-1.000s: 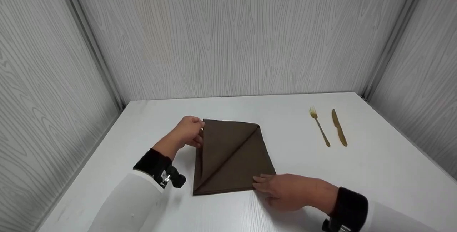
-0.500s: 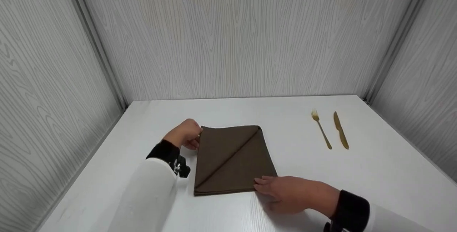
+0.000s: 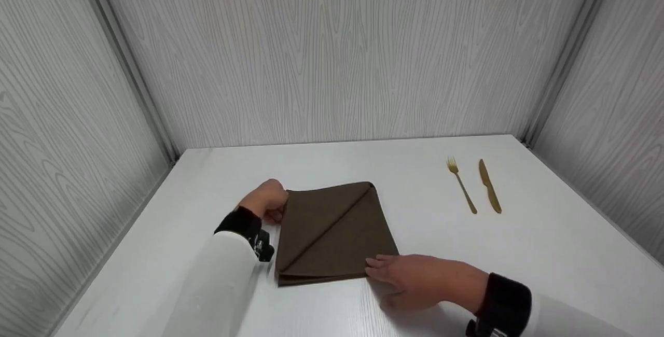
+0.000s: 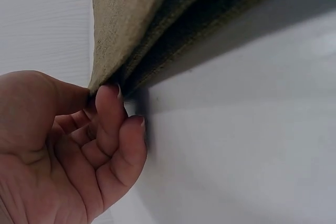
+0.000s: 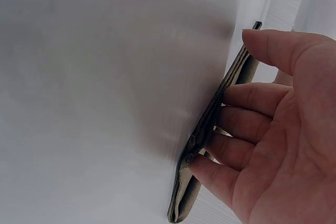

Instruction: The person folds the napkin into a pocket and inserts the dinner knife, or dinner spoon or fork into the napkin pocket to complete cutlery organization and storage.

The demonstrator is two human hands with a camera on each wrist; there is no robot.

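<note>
A brown cloth napkin (image 3: 334, 230), folded with a diagonal crease, lies on the white table (image 3: 321, 166). My left hand (image 3: 267, 203) pinches the napkin's far left corner; in the left wrist view the curled fingers (image 4: 113, 129) and thumb grip the lifted layers of the napkin (image 4: 136, 30). My right hand (image 3: 415, 277) lies with straight fingers against the napkin's near right corner. The right wrist view shows those fingertips (image 5: 210, 174) touching the folded edge of the napkin (image 5: 210, 124).
A gold fork (image 3: 461, 185) and a gold knife (image 3: 489, 185) lie side by side at the table's back right. Grey wood-grain walls (image 3: 332, 52) close in the table on the left, back and right.
The left hand has drawn the napkin's far left corner slightly toward me and to the left, skewing the top edge. The right hand has stayed at the near right corner.
</note>
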